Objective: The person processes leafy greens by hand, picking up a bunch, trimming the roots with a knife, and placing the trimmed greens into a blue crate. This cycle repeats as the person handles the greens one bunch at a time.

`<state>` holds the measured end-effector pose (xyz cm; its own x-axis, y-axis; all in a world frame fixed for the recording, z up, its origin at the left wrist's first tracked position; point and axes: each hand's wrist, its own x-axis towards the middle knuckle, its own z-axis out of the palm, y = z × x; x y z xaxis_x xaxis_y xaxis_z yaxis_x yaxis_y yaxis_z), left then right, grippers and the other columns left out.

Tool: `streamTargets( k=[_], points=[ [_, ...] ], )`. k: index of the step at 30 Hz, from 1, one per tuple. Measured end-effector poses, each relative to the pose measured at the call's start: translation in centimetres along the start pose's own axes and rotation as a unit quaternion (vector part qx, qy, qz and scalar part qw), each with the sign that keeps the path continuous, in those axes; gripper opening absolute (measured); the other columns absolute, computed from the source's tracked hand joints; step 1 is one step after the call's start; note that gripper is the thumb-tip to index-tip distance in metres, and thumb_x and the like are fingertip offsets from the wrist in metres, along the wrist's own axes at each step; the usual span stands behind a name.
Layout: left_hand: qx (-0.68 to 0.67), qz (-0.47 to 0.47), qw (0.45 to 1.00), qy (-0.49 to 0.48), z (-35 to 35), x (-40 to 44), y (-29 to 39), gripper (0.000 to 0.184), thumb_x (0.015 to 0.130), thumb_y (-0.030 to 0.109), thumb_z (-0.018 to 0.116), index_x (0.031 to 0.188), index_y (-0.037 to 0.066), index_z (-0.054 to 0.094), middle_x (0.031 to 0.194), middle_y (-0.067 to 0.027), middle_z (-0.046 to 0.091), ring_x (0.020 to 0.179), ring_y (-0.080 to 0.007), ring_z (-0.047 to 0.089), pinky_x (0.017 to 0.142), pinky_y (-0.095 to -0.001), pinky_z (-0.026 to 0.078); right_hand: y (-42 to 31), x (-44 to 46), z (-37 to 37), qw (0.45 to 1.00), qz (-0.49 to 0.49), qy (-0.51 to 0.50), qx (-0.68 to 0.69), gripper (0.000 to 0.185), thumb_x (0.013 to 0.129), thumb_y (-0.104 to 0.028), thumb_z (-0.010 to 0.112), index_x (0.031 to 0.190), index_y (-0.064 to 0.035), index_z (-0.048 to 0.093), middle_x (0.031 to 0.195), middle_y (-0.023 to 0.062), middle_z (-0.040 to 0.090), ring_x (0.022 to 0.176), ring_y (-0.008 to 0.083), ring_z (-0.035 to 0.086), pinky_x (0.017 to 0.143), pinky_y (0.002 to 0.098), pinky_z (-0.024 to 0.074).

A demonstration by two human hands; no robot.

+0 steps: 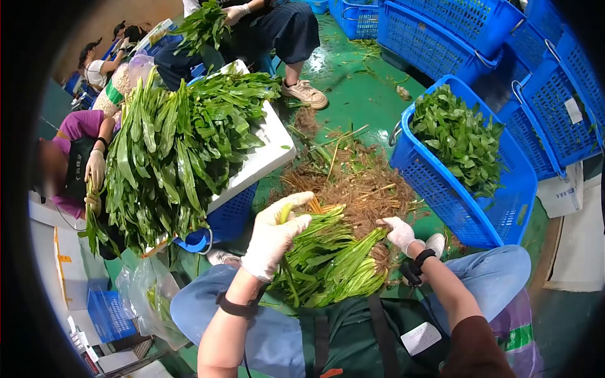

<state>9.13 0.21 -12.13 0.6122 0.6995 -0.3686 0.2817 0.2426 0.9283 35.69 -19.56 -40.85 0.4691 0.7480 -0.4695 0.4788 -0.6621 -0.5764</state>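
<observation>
My left hand (272,234), eleven o'clock, pinches a yellow-green leaf (285,213). Leafy greens (329,257) lie at twelve, between hands. Right hand (401,235), one o'clock, at their stem ends; can't tell its grip.

The greens (337,258) lie in a loose, low heap just beyond the far edge of the apron (350,327), between the knees; what bears them is hidden underneath. They are long, narrow, strap-like leaves, fresh and glossy, bright to mid green, paling to yellowish green along the stems. The heap lies flat and slantwise: many pale stems point up and to the right, while darker blades spread down and to the left, overlapping, some close to the apron's edge. Brown, hairy roots (380,257) show at the heap's right end. A yellowish leaf (285,213) stands upright, apart from the flat ones.
</observation>
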Motion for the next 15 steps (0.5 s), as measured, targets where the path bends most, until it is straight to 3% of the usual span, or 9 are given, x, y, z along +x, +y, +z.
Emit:
streamTargets(
  k=[3,6,8,9,10,11,12,14,15],
  points=[
    [0.017,-0.030,0.998,-0.045,0.7,0.7,-0.9,0.040,0.085,0.011,0.068,0.125,0.006,0.061,0.066,0.0095,0.048,0.051,-0.0012,0.037,0.045,-0.0172,0.032,0.1,-0.2,1.3,0.999,-0.026,0.027,-0.022,0.048,0.069,-0.005,0.062,0.114,-0.0219,0.067,0.120,0.0100,0.060,0.108,0.0290,0.059,0.091,0.0337,0.0468],
    [0.026,-0.059,0.995,-0.079,1.1,1.5,-1.9,0.036,0.088,0.013,0.065,0.123,0.007,0.062,0.075,0.0077,0.054,0.052,-0.0014,0.039,0.047,-0.0166,0.035,-1.8,-0.7,-1.3,0.996,-0.026,0.030,-0.079,0.037,0.070,-0.014,0.067,0.107,-0.0182,0.067,0.113,0.0092,0.064,0.102,0.0303,0.062,0.087,0.0367,0.0483],
    [0.026,-0.016,0.996,-0.089,1.9,1.9,-3.1,0.030,0.093,0.016,0.057,0.121,0.007,0.064,0.078,0.0052,0.063,0.058,-0.0015,0.044,0.054,-0.0178,0.040,-4.3,-1.2,-5.0,0.997,-0.037,-0.002,-0.073,0.036,0.069,-0.014,0.065,0.104,-0.0165,0.066,0.103,0.0098,0.067,0.096,0.0333,0.063,0.081,0.0385,0.0499],
    [0.084,0.004,0.993,-0.087,2.2,2.2,-4.0,0.029,0.094,0.015,0.056,0.120,0.006,0.064,0.082,0.0022,0.066,0.058,-0.0026,0.046,0.056,-0.0195,0.042,-4.7,-1.2,-6.2,0.992,-0.109,0.035,-0.061,0.033,0.066,-0.017,0.067,0.098,-0.0136,0.066,0.090,0.0104,0.069,0.089,0.0322,0.064,0.078,0.0380,0.0496],
    [0.143,0.025,0.986,-0.082,2.7,2.5,-4.7,0.028,0.094,0.015,0.055,0.119,0.005,0.064,0.086,-0.0008,0.069,0.059,-0.0038,0.049,0.058,-0.0213,0.044,-6.6,-1.7,-8.0,0.990,-0.117,0.039,-0.068,0.033,0.066,-0.017,0.067,0.098,-0.0136,0.066,0.090,0.0104,0.069,0.089,0.0322,0.064,0.078,0.0380,0.0496],
    [0.199,0.059,0.975,-0.076,3.6,2.7,-5.4,0.027,0.095,0.015,0.053,0.116,0.003,0.064,0.092,-0.0071,0.071,0.063,-0.0066,0.053,0.062,-0.0246,0.047,-8.4,-2.5,-9.9,0.991,-0.123,0.008,-0.051,0.031,0.066,-0.018,0.067,0.096,-0.0137,0.066,0.090,0.0104,0.068,0.088,0.0312,0.064,0.078,0.0377,0.0496],
    [0.236,0.256,0.937,-0.041,4.1,4.4,-9.9,0.028,0.094,0.015,0.053,0.117,0.002,0.062,0.102,-0.0108,0.070,0.076,-0.0143,0.061,0.073,-0.0291,0.050,-10.6,-3.8,-11.8,0.991,-0.129,-0.022,-0.034,0.030,0.066,-0.018,0.067,0.095,-0.0137,0.067,0.090,0.0105,0.068,0.087,0.0302,0.064,0.078,0.0374,0.0496],
    [0.255,0.182,0.945,-0.092,5.8,3.6,-8.1,0.030,0.094,0.014,0.053,0.120,0.002,0.060,0.116,-0.0132,0.066,0.098,-0.0197,0.062,0.089,-0.0315,0.048,-15.0,-6.8,-14.5,0.984,-0.167,-0.041,-0.044,0.027,0.066,-0.019,0.067,0.092,-0.0121,0.068,0.091,0.0113,0.068,0.089,0.0295,0.064,0.078,0.0371,0.0498],
    [0.199,0.163,0.959,-0.120,7.0,4.3,-9.7,0.032,0.094,0.013,0.053,0.124,0.002,0.058,0.121,-0.0127,0.064,0.105,-0.0214,0.060,0.094,-0.0315,0.045,-16.8,-8.3,-15.2,0.979,-0.188,-0.027,-0.075,0.028,0.067,-0.020,0.066,0.094,-0.0116,0.068,0.093,0.0115,0.068,0.091,0.0301,0.064,0.080,0.0372,0.0499]
  ],
)
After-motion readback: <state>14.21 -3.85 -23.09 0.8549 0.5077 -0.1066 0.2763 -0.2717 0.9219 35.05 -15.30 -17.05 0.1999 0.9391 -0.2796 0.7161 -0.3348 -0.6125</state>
